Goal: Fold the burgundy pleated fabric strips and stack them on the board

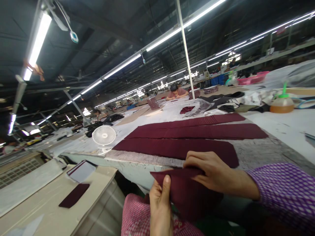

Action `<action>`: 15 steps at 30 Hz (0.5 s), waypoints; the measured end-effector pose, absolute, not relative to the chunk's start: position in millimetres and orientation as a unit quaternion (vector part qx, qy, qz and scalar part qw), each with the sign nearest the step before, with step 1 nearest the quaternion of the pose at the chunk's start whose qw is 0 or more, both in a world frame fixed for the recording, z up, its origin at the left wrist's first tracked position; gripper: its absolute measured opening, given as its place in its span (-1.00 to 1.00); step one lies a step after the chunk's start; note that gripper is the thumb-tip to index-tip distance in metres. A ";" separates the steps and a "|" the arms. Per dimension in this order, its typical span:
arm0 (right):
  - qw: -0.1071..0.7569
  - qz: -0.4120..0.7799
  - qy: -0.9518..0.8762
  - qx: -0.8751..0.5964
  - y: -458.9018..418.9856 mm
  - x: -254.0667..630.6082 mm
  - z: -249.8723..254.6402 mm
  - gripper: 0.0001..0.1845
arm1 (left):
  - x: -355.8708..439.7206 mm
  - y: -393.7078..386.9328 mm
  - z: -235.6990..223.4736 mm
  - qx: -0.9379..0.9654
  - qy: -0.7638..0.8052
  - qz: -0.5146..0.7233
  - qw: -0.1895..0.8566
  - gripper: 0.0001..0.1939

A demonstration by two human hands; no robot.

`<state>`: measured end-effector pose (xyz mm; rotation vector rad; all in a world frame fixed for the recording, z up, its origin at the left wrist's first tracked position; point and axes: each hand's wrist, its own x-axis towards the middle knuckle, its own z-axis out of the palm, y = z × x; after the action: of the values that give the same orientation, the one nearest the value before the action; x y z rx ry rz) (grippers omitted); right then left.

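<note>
Both my hands hold one dark maroon fabric piece [187, 193] at the near edge of the cutting table [270, 150]. My left hand [159, 206] pinches its lower left corner, thumb on top. My right hand [211, 173] lies over its upper edge with fingers closed on the cloth. Three long maroon fabric strips [197, 132] lie side by side on the table just beyond my hands.
A small white fan [103, 136] stands on the table's left end. A lower side table [49, 203] at left carries a maroon patch [74, 195]. An amber bottle [282, 103] and heaped cloth sit at right. Another person [176, 91] bends over the table far back.
</note>
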<state>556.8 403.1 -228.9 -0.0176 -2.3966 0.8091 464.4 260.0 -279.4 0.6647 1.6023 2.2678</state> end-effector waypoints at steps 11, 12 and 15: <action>0.162 0.671 -0.723 -0.032 406.9 552.6 -228.3 -0.75 | 468.9 258.6 -274.5 0.108 0.438 0.832 0.321 -0.77; 0.166 0.668 -0.724 -0.037 407.2 552.4 -228.8 -0.74 | 468.2 258.3 -273.0 0.079 0.407 0.835 0.363 -0.77; 0.176 0.652 -0.736 -0.039 407.5 550.9 -232.1 -0.73 | 468.6 259.6 -269.3 0.012 0.370 0.829 0.419 -0.69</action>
<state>550.9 407.5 -232.1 -0.1100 -2.0856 1.8481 468.6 259.6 -269.3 0.0312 0.9279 2.0798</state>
